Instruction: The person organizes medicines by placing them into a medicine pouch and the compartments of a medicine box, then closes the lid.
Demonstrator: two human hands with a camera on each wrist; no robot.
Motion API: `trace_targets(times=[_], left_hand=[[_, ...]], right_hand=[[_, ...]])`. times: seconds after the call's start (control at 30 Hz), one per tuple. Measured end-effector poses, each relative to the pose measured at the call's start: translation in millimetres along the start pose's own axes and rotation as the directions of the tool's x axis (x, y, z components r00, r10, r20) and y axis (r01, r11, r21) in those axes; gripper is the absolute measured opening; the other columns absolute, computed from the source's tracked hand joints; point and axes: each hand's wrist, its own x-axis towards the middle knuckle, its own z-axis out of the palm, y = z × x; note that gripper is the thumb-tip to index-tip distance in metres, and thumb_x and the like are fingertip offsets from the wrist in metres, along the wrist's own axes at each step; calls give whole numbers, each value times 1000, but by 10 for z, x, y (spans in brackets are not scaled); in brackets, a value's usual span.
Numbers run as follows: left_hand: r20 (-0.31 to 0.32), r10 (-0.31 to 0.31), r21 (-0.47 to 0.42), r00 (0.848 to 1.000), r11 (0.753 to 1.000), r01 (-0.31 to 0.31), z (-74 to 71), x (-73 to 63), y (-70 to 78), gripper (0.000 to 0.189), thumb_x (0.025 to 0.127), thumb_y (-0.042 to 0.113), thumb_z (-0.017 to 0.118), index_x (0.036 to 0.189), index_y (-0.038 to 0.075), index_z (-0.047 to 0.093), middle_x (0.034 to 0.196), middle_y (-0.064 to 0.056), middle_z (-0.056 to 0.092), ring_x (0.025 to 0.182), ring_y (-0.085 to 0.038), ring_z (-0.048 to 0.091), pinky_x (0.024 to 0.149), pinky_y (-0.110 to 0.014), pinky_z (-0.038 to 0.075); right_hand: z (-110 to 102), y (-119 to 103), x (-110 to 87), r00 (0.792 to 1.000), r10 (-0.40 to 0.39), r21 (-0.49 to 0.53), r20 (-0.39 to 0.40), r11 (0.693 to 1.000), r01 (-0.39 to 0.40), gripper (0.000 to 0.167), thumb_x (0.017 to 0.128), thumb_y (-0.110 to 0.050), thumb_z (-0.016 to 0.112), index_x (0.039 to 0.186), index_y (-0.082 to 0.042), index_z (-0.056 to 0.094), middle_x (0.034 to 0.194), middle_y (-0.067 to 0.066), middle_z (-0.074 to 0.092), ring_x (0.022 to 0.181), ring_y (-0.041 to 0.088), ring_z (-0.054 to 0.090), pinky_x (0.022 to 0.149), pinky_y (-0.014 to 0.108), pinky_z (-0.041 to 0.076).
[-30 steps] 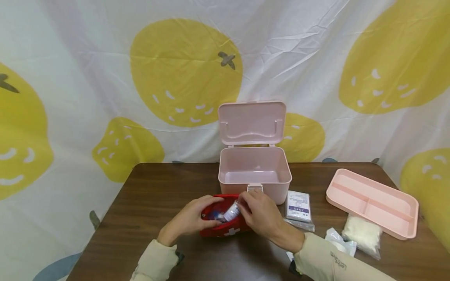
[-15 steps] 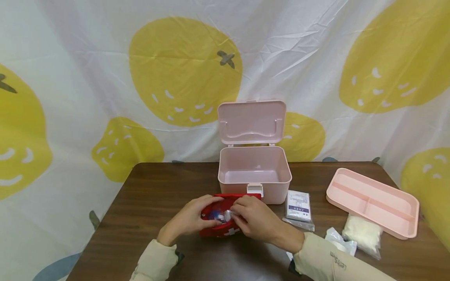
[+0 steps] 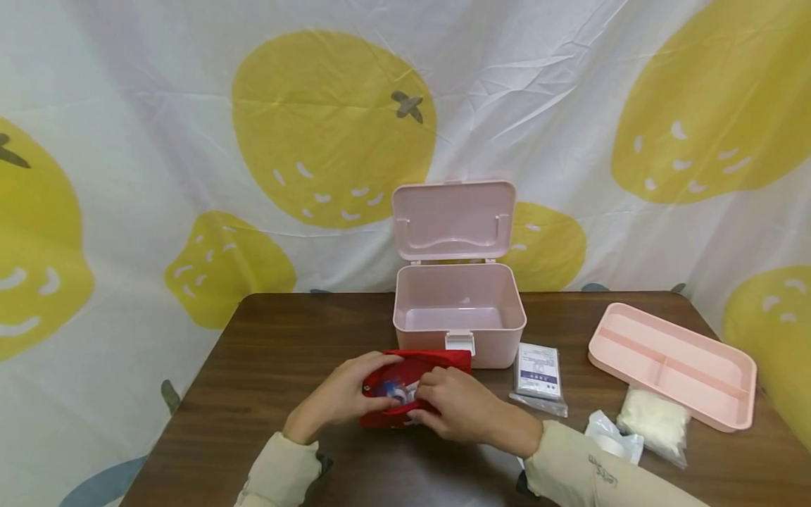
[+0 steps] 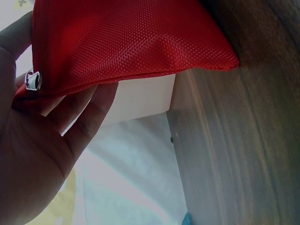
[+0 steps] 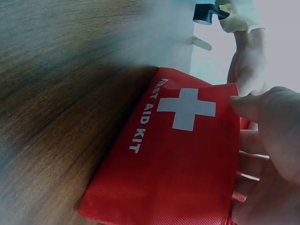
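Observation:
A red first aid pouch (image 3: 395, 418) with a white cross and "FIRST AID KIT" lettering stands with its zip mouth spread in front of a pink box. At its left end, my left hand (image 3: 345, 391) grips the pouch between thumb and fingers, beside the metal zip pull (image 4: 33, 81). My right hand (image 3: 465, 405) has its thumb outside the front rim and its fingers inside the mouth, holding that edge. A white wrapped roll (image 3: 410, 392) and something blue show in the opening. The right fingertips are hidden by the pouch wall.
Just behind the pouch is the pink box (image 3: 415, 341), lid raised. To its right lie a flat packet (image 3: 538, 372), a pink divided tray (image 3: 690, 380), a bag of cream-coloured material (image 3: 652, 422) and a white wrapped roll (image 3: 611, 442). A lemon-print curtain (image 3: 481, 91) hangs behind the table.
The right hand has lowered a white wrapped roll into the pouch and let go of it. It then shifted down and left to the front rim. The left hand stays put.

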Motion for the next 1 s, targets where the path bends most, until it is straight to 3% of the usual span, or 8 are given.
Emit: trace_targets(times=[0.27,0.6,0.83,1.0], left_hand=[[2,-1,4,1000,1000,1,12,9,-10,62,83,29,81,139,19,55,128,2,61,110,-13,59,96,-38,52],[-10,18,9,1000,1000,-18,14,3,-30,63,82,25,82,139,19,55,126,1,61,109,-14,59,95,-37,53],[-7,7,4,1000,1000,-7,14,4,-11,63,82,25,82,138,19,55,127,2,61,111,-13,59,96,-37,52],[-20,22,37,1000,999,-21,17,-2,-10,62,82,28,81,138,18,55,127,-1,62,112,-17,60,97,-41,52]], right_hand=[[0,8,0,999,-10,-38,34,999,11,19,90,-34,71,87,-15,72,84,-2,67,77,15,60,74,30,50],[-100,54,-43,1000,9,108,-13,994,-7,14,90,-25,72,98,-13,73,93,-2,68,86,13,60,81,29,53],[-319,135,-159,993,-9,178,-118,984,30,14,89,-19,73,100,-10,71,98,-1,68,93,13,63,86,32,54],[-482,254,-310,979,23,266,-201,963,32,16,87,-13,75,103,-14,72,99,-3,69,92,11,62,83,29,54]])
